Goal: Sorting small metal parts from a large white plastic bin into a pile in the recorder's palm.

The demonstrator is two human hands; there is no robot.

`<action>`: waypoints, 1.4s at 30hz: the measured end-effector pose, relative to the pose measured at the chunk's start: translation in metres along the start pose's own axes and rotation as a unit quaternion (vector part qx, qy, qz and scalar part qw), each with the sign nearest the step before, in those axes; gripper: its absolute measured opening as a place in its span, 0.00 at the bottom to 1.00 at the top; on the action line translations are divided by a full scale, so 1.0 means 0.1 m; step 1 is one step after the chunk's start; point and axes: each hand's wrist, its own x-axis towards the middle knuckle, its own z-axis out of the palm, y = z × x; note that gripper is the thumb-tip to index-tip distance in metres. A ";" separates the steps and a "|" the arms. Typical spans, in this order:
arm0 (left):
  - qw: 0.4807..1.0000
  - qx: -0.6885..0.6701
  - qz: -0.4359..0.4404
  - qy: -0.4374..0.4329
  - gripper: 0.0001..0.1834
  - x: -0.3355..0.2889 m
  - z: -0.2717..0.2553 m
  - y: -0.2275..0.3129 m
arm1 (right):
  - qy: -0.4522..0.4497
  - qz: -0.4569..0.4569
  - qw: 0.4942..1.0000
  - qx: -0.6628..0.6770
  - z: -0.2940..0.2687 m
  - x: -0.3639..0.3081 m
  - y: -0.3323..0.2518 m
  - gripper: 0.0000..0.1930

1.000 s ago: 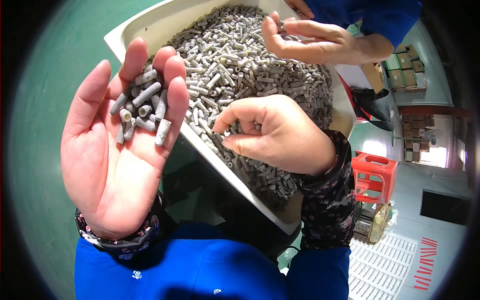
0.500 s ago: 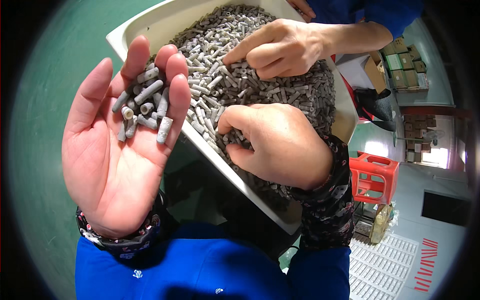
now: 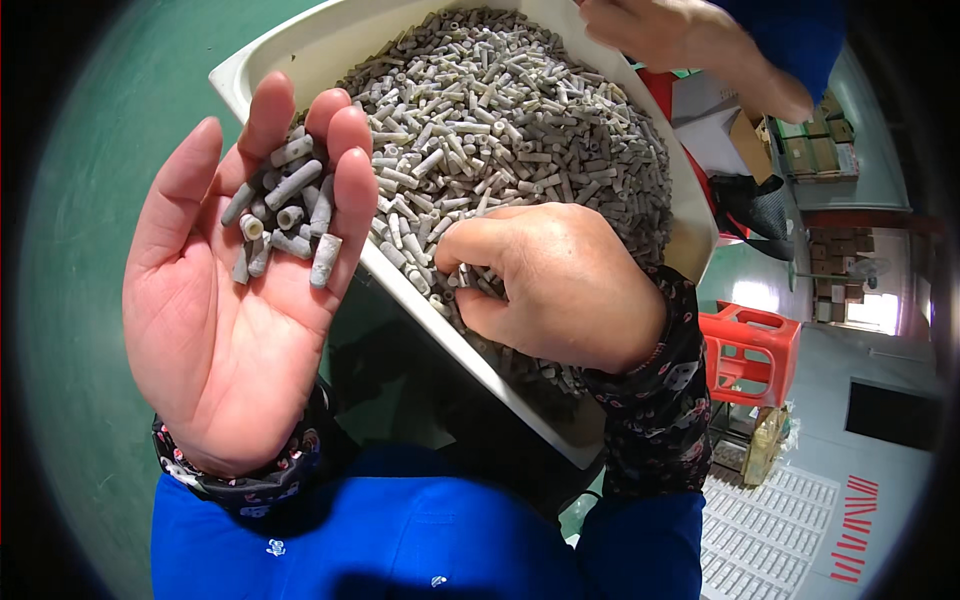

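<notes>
Closest to the camera, the left hand (image 3: 220, 320) carries a small pile of grey tubes (image 3: 290, 185) on its palm, unclosed over them; the pale one beside the little finger looks likeliest to roll off if the palm tips that way. That hand faces up, thumb spread, fingers raised and slightly bent. A little beyond, the right hand (image 3: 560, 285) is back-up, wrist in a dark patterned sleeve (image 3: 655, 410), thumb and forefinger arched at the heap of tubes (image 3: 530, 120); whether it grips any, I cannot tell. Digging roughly there might push tubes over the near rim of the cream tub (image 3: 290, 50). At its far side hangs a co-worker's hand (image 3: 655, 28), contents unclear; both reaching in could bump. Farther off are a red stool (image 3: 750, 338) and cartons (image 3: 810, 150).
</notes>
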 end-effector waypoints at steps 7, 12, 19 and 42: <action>1.000 -0.007 -0.008 -0.011 0.20 0.00 0.00 0.00 | 0.019 -0.034 0.998 0.053 -0.01 0.01 0.04 0.07; 1.000 -0.006 -0.008 -0.017 0.20 0.00 -0.01 0.01 | -0.012 -0.040 0.996 0.079 -0.04 0.04 0.05 0.09; 1.000 -0.010 -0.010 -0.025 0.20 0.01 -0.02 0.00 | 0.020 -0.035 0.992 0.116 -0.03 0.05 0.06 0.05; 1.000 -0.004 -0.004 -0.009 0.20 0.01 -0.01 0.02 | 0.061 0.131 0.742 0.655 -0.22 0.03 0.25 0.07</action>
